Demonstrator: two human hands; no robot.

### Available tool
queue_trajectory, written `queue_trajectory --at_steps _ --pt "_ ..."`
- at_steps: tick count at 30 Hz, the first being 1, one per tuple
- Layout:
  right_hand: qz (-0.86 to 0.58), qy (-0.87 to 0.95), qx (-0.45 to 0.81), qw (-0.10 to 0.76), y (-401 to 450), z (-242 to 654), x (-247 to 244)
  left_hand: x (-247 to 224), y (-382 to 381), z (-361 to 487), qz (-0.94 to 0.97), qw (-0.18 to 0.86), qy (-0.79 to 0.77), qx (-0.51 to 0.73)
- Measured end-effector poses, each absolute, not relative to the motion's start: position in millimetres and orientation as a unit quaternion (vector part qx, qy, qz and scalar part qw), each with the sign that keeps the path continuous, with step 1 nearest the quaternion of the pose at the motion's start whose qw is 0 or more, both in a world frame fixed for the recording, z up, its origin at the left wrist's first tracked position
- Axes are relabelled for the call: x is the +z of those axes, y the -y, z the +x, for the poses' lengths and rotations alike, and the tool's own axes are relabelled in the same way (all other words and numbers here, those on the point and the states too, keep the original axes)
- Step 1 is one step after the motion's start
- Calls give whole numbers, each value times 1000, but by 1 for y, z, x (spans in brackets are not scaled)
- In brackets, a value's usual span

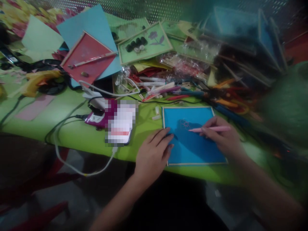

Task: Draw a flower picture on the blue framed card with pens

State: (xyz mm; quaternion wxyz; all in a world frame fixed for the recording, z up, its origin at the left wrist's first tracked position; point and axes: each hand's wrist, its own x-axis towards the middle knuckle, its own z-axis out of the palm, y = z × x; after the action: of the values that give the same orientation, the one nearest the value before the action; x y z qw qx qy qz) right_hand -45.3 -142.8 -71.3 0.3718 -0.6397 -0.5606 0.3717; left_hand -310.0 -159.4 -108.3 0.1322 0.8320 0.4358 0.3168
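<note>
1. Head view: right hand [220, 136] has a pink pen [223, 128] pinched between thumb and fingers, its tip at the blue panel [192, 152] just below a small pink drawing [185, 124].
2. Left hand [154, 152] open, clamped on nothing, fingers resting over the panel's left edge.
3. Step in hand, as judged: line drawing. Only a small motif shows, so work looks early. Any further stroke would call for light, controlled tip contact and a steady panel.
4. Panel lies flat near the table's front edge, between the hands, pale strips along its border.
5. Surface: bright green table [79, 134]. Short white pieces [156, 117] just beside the panel; phone [121, 125] left of the left hand, white cable [96, 173] looping over the front edge.
6. Behind: heaped pens [163, 91], a red panel [93, 64], a green panel [154, 49] bearing dark stones [137, 44].
7. Room: dim; perforated backing [134, 11] beyond the table, red legs of furniture [45, 219] low at left. Edges blurred.
</note>
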Motion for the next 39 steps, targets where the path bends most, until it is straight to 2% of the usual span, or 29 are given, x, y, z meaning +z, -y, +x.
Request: queue_trajectory --at_steps 27,39 --pt "-637 573 387 342 144 -45 -67 -109 159 -310 834 129 -430 320" --pt "-603 556 441 363 148 -37 -75 -109 160 -310 834 128 -433 316"
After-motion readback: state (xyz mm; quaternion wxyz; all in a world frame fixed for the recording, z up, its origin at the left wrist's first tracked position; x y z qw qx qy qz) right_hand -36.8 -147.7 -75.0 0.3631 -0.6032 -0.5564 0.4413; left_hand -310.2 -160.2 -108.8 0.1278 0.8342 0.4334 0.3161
